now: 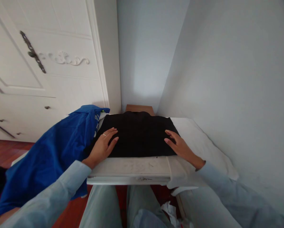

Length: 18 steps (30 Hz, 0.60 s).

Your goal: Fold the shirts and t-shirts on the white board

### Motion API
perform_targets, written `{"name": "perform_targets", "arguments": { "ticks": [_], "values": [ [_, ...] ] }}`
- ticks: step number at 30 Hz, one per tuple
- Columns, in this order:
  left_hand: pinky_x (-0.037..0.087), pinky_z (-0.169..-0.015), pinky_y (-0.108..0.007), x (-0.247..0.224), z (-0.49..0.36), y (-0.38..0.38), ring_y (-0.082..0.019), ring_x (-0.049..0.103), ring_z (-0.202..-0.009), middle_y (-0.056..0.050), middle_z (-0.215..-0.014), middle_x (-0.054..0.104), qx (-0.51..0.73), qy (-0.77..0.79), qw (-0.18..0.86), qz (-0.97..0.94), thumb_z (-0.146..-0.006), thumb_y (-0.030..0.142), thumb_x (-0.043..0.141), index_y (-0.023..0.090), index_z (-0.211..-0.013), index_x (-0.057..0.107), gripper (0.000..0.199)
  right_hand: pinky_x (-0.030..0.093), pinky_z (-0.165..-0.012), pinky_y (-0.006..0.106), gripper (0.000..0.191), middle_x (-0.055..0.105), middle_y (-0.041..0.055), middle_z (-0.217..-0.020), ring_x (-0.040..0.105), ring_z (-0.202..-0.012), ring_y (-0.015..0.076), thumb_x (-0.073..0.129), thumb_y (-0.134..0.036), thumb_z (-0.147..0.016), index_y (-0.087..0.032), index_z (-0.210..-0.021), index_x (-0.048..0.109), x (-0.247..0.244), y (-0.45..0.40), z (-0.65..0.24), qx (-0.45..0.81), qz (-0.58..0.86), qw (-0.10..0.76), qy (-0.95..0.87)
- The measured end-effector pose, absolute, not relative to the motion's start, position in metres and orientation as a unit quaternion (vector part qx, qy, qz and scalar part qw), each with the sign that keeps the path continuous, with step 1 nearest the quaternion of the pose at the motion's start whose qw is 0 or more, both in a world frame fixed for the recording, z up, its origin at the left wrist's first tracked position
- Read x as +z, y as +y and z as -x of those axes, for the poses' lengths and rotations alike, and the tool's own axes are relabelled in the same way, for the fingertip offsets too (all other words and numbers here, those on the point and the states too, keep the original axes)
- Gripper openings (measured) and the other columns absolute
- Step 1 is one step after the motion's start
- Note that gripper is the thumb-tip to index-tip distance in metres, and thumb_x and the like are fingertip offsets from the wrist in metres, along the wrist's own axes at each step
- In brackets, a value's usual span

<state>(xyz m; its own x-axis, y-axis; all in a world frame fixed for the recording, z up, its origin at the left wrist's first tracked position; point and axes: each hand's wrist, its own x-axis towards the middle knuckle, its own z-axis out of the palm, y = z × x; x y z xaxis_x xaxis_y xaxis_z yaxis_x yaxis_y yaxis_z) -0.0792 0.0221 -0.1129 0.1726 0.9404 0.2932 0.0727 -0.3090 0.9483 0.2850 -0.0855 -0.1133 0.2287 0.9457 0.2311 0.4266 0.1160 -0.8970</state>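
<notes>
In the head view, the black cloth [139, 136] is laid flat across the white table [130, 167], apparently so it can be smoothed; the left hand [101, 147] and right hand [178, 145] are held open at its opposite sides, nothing gripped. The blue garment [58, 142] is draped left, seemingly kept aside

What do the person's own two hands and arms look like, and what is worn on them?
Both arms wear long, light blue sleeves. The left hand has a thin ring on one finger. No ring shows on the right hand.
</notes>
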Motion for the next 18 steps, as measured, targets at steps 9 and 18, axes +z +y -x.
{"name": "perform_targets", "arguments": {
  "ticks": [9, 18],
  "values": [
    [0.063, -0.089, -0.041, -0.117, 0.049, -0.1, -0.033, 0.073, -0.108, -0.023, -0.112, 0.072, 0.452, 0.43, 0.768, -0.145, -0.078, 0.008, 0.062, 0.014, -0.094, 0.069, 0.019, 0.052, -0.107, 0.038, 0.014, 0.075, 0.0158, -0.114, 0.071, -0.113, 0.0228, 0.064, -0.022, -0.09, -0.012, -0.098, 0.068, -0.125, -0.155, -0.199, 0.721, 0.411, 0.537, -0.151],
    [0.064, -0.077, -0.032, -0.103, -0.004, -0.087, -0.02, 0.073, -0.085, -0.011, -0.09, 0.067, 0.49, 0.346, 0.8, -0.023, -0.088, 0.012, 0.05, 0.019, -0.083, 0.059, 0.012, 0.061, -0.09, 0.028, 0.006, 0.069, 0.0098, -0.098, 0.071, -0.097, 0.017, 0.053, -0.02, -0.094, -0.019, -0.095, 0.059, -0.12, -0.121, -0.135, 0.678, 0.346, 0.648, 0.046]
  ]
}}
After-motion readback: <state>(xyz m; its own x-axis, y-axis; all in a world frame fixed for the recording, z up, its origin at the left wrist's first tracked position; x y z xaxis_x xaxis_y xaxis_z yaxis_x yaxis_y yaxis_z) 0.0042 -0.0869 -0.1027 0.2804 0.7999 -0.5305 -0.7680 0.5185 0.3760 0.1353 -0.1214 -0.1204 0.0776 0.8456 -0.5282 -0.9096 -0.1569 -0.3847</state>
